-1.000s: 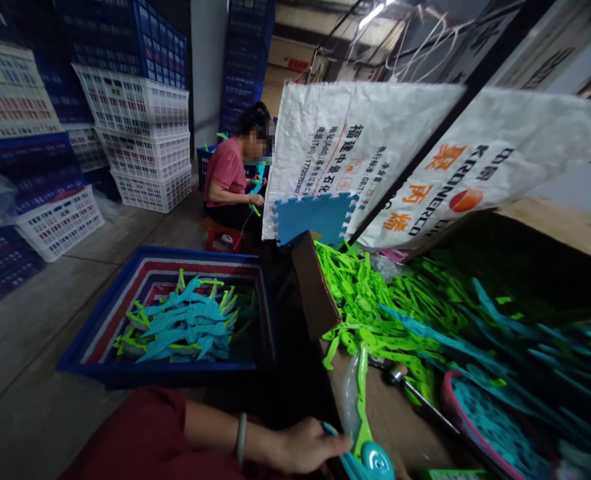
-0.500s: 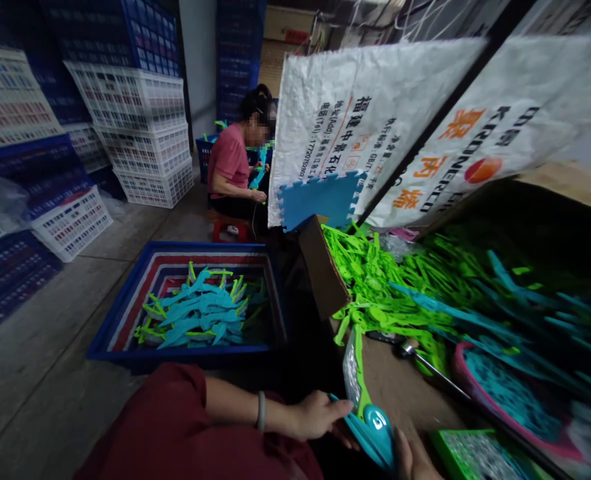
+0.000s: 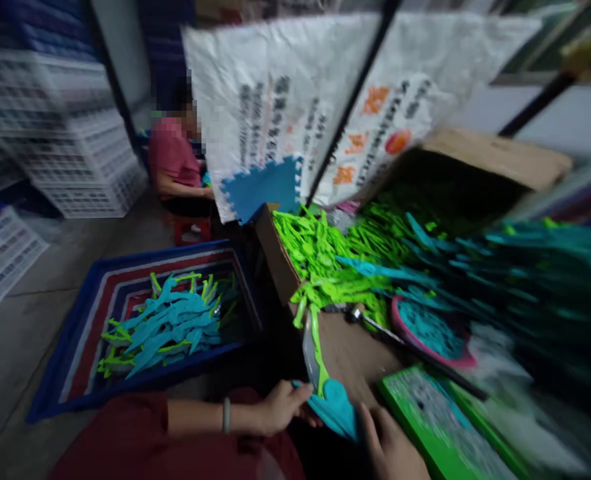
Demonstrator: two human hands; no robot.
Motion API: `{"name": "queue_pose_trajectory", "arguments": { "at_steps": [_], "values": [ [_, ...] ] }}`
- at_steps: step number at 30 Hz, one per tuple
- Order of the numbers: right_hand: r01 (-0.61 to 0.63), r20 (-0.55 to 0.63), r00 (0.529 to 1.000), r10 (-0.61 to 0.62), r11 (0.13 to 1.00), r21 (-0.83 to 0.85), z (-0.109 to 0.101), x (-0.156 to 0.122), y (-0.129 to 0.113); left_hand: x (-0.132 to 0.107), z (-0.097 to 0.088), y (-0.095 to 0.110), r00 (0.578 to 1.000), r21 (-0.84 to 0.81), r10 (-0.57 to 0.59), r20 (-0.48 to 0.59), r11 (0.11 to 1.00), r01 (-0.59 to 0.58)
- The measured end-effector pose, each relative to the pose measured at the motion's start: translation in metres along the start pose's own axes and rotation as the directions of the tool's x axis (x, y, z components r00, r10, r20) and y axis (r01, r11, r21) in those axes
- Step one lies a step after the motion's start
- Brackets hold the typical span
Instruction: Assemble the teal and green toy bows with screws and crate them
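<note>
My left hand (image 3: 286, 405) is closed on a blue-and-green plastic piece (image 3: 336, 407), thumb on top at its left edge. The piece has a round blue disc, a blue body, and a thin green arm with a clear strip that points away from me. At its right end my right hand (image 3: 395, 443) is closed against the blue body; the fingertips are blurred and partly hidden. Beyond the piece lies a heap of bright green plastic parts (image 3: 320, 250) at a cardboard box. Blue plastic parts (image 3: 525, 267) are piled to its right.
A blue crate (image 3: 83, 300) with a striped lining holds blue and green pieces. A black rod (image 3: 415, 350), a pink-rimmed basin (image 3: 468, 362) and a green tray (image 3: 400, 393) lie right. A white sack (image 3: 285, 67) hangs behind; a co-worker (image 3: 175, 157) sits beyond, near stacked crates (image 3: 85, 147).
The view has swung right, so everything sits further left. Both hands remain at the plastic piece, which looks slightly turned. More of the green tray shows.
</note>
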State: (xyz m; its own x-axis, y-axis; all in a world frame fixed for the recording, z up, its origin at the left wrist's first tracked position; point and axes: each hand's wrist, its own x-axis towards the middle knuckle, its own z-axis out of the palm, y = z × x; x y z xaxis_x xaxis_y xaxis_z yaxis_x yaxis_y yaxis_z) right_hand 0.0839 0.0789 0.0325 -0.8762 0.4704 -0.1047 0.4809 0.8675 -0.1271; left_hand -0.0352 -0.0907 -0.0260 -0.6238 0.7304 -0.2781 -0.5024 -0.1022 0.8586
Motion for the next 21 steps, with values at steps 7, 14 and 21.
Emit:
{"name": "queue_pose_trajectory", "arguments": {
  "at_steps": [7, 14, 21],
  "values": [
    [-0.018, -0.035, 0.999, 0.015, 0.997, -0.078, -0.017, -0.027, 0.01, 0.002, -0.017, -0.002, 0.98, 0.077, -0.2, 0.001, 0.977, 0.2],
    [-0.09, 0.075, 0.993, 0.091, 0.996, -0.025, -0.005, -0.016, 0.025, 0.003, -0.009, 0.0, 0.967, 0.127, -0.25, -0.048, 0.959, 0.254],
    [-0.064, -0.742, 0.616, 0.264, 0.956, 0.286, 0.004, -0.095, 0.031, 0.008, -0.01, 0.008, 0.965, 0.117, -0.249, -0.084, 0.959, 0.257]
  ]
}}
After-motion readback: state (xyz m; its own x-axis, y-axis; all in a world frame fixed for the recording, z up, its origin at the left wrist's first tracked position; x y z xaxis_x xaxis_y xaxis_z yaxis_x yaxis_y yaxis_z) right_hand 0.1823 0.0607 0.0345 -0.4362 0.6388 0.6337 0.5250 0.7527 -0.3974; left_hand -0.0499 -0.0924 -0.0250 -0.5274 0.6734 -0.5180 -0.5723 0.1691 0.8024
